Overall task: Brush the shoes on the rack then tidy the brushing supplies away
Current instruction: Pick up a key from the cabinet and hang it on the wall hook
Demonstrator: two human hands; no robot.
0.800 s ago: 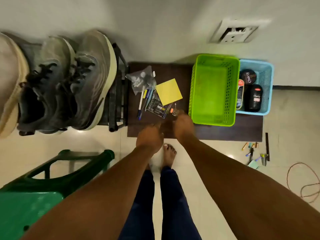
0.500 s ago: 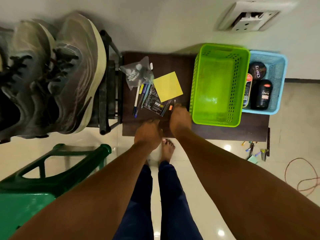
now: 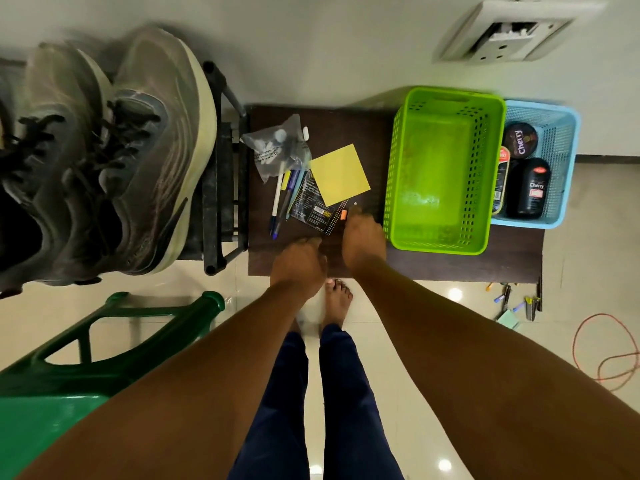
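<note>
Grey running shoes (image 3: pixel 138 150) stand on a black rack (image 3: pixel 221 174) at the left. On the low dark table (image 3: pixel 450 268) a blue basket (image 3: pixel 557 133) holds a Cherry polish tin (image 3: pixel 519 139), a black Cherry bottle (image 3: pixel 528 188) and a third flat container. An empty green basket (image 3: pixel 446 168) sits beside it. My right hand (image 3: pixel 363 237) reaches down just left of the green basket, fingertips pinching a small orange item (image 3: pixel 344 214). My left hand (image 3: pixel 298 265) hovers over the table's front edge with its fingers curled under and hidden.
A yellow sticky pad (image 3: pixel 341 174), pens (image 3: pixel 282 199), a clear plastic bag (image 3: pixel 277 147) and a black packet (image 3: pixel 311 209) lie on the table. A green plastic stool (image 3: pixel 86 358) stands at the lower left. Small stationery (image 3: pixel 516 303) and an orange cord (image 3: pixel 609 351) lie on the floor.
The view has shifted, moving the shoes further left. My right hand has edged forward toward the packet and green basket. My left hand has stayed near the table's front edge.
</note>
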